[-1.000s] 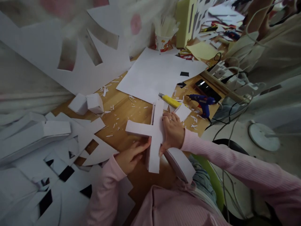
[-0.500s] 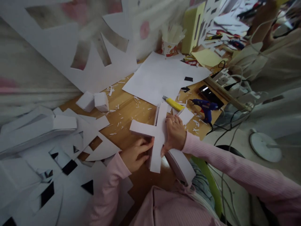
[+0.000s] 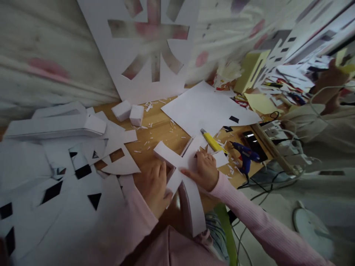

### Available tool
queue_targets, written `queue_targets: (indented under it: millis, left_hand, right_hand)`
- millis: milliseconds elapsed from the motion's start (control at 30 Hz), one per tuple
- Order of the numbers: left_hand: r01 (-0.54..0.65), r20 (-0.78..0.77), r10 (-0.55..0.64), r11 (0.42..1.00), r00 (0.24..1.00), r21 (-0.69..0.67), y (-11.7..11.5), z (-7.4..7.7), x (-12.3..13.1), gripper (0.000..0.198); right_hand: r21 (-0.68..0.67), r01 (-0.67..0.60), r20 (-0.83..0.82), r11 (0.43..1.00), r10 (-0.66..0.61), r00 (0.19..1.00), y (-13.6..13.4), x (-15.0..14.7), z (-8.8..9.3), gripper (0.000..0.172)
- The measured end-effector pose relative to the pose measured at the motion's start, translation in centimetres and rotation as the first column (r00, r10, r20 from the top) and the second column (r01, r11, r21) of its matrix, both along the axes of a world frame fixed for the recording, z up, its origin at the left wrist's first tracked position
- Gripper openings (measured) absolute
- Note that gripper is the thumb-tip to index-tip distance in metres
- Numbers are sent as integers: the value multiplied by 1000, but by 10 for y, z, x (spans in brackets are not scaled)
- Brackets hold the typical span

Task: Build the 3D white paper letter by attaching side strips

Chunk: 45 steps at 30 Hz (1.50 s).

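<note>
A white cross-shaped foam-board piece (image 3: 177, 162) lies on the wooden table (image 3: 155, 135) in front of me. My left hand (image 3: 154, 186) grips its lower left arm, fingers curled round the edge. My right hand (image 3: 203, 170) presses on the centre and right arm of the cross, thumb stretched along it. A long white curved strip (image 3: 194, 207) runs from under the cross toward my lap.
A yellow utility knife (image 3: 212, 141) and a blue glue gun (image 3: 244, 153) lie just right of the cross, with a black phone (image 3: 253, 144) beyond. White cut-out sheets (image 3: 69, 173) pile up at left. Two small white blocks (image 3: 129, 111) sit behind. Another person sits at far right.
The view has swung left and tilted. The cross has turned from upright to diagonal, and my left hand has slid onto its lower left arm.
</note>
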<state>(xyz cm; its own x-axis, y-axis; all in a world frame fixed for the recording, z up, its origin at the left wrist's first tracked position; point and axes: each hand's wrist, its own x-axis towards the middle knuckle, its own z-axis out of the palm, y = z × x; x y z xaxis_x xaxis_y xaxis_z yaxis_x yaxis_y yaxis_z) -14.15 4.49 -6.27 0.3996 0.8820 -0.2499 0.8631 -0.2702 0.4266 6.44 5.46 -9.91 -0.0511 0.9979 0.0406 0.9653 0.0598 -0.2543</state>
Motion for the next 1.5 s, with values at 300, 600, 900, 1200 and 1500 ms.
queue_targets:
  millis: [300,600,900,1200,1500]
  left_hand:
    - [-208,-179,218,975,959,75,-29,-8,60,39]
    - [-399,-127,411,910,903,111,-17,-13,72,27]
    - [-335,-15,355,894,935,297,-15,-7,51,31]
    - [-137,43,140,782,989,608,-16,37,36,30]
    - [-103,166,-11,742,986,662,-9,37,9,31]
  right_hand:
    - [-48,-154,-115,987,148,982,9,13,8,30]
    - [-20,-246,-117,969,242,963,6,23,4,37]
    - [127,-334,-257,934,357,898,-4,38,6,29]
    - [446,-358,-291,821,511,809,-22,52,96,24]
    - [596,-372,-120,711,537,835,-6,50,89,24]
